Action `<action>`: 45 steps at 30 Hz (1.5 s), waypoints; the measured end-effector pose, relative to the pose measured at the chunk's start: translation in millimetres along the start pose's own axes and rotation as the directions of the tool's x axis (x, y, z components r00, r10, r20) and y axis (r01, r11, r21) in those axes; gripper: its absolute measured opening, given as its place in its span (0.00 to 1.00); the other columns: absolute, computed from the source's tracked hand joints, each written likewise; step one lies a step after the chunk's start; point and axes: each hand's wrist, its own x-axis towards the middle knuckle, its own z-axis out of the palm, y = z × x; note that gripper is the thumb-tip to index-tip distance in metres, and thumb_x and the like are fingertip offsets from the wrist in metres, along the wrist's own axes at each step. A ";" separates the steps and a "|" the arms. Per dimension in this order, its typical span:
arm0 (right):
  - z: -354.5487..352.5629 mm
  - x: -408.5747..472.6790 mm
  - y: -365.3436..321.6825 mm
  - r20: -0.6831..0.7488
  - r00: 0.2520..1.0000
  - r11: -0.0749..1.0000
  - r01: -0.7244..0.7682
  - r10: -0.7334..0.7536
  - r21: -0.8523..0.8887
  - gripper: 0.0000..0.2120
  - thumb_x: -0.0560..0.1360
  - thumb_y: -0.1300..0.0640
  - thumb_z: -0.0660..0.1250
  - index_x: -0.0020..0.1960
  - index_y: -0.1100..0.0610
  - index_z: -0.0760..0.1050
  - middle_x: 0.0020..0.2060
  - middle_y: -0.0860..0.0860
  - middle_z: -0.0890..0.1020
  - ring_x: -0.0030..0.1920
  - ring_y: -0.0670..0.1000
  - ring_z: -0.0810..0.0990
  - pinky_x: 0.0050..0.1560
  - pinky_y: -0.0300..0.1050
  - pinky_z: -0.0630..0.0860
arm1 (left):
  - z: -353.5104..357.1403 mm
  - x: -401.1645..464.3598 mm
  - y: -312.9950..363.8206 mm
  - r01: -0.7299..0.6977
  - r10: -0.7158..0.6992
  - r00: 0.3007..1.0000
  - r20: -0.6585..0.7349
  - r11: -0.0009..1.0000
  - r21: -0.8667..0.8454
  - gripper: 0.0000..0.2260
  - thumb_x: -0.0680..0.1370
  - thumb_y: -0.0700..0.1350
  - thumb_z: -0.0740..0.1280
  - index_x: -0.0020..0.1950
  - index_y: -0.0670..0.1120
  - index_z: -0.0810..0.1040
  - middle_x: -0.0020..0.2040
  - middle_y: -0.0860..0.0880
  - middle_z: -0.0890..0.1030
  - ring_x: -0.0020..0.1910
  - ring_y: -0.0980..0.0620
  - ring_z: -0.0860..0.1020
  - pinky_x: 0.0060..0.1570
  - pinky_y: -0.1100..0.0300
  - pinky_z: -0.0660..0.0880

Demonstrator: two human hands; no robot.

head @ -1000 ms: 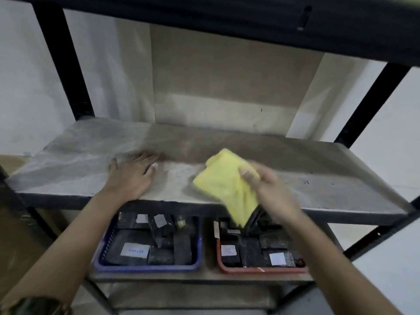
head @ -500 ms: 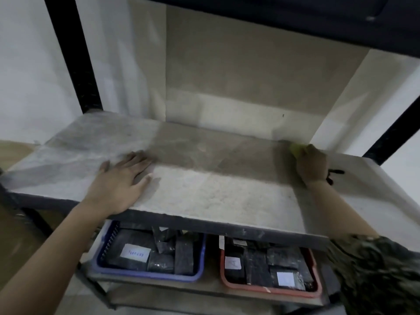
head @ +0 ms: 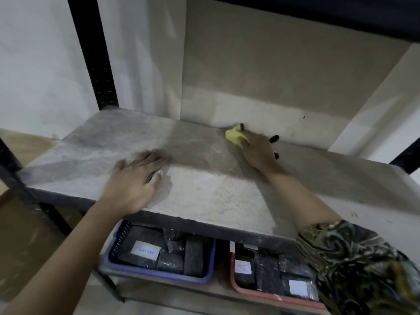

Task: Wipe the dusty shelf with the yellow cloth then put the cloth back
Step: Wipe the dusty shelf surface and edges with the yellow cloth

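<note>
A yellow cloth [head: 235, 135] lies bunched at the back of a dusty grey shelf [head: 204, 189], close to the rear wall; its visible part runs roughly from back-left to front-right. Most of it is hidden under the right hand [head: 258, 151], whose fingers curl over it and press it down. The left hand [head: 134, 183] rests flat on the shelf near the front edge, fingers straight and slightly spread, holding nothing. On the level below sit 2 trays of dark packages: a blue tray [head: 159, 275] and a red tray [head: 234, 280].
</note>
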 end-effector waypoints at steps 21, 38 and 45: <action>-7.6 -178.9 -133.3 0.115 0.932 0.912 0.304 -0.345 0.276 0.16 0.79 0.55 0.59 0.66 0.53 0.72 0.61 0.53 0.79 0.58 0.53 0.77 0.56 0.49 0.71 | -7.7 -1.3 0.5 0.008 -0.005 1.000 0.028 0.992 -0.129 0.28 0.75 0.54 0.41 0.71 0.55 0.66 0.76 0.55 0.60 0.76 0.55 0.55 0.73 0.46 0.50; -66.9 -115.1 -47.1 0.047 0.851 0.535 -0.371 0.523 0.759 0.15 0.77 0.53 0.61 0.58 0.62 0.75 0.47 0.55 0.80 0.47 0.55 0.79 0.49 0.51 0.74 | -21.2 -3.5 -22.2 -0.051 0.051 0.999 0.006 0.996 -0.070 0.22 0.80 0.56 0.52 0.74 0.54 0.62 0.77 0.52 0.56 0.76 0.54 0.53 0.73 0.43 0.47; -53.1 -21.8 10.4 -0.278 0.839 0.869 -0.382 0.469 0.313 0.15 0.80 0.57 0.52 0.47 0.66 0.72 0.40 0.63 0.76 0.46 0.63 0.77 0.39 0.46 0.64 | -33.3 -1.0 -70.7 0.060 -0.060 0.998 0.012 0.998 0.020 0.29 0.73 0.61 0.45 0.73 0.58 0.61 0.76 0.56 0.57 0.76 0.55 0.54 0.72 0.42 0.49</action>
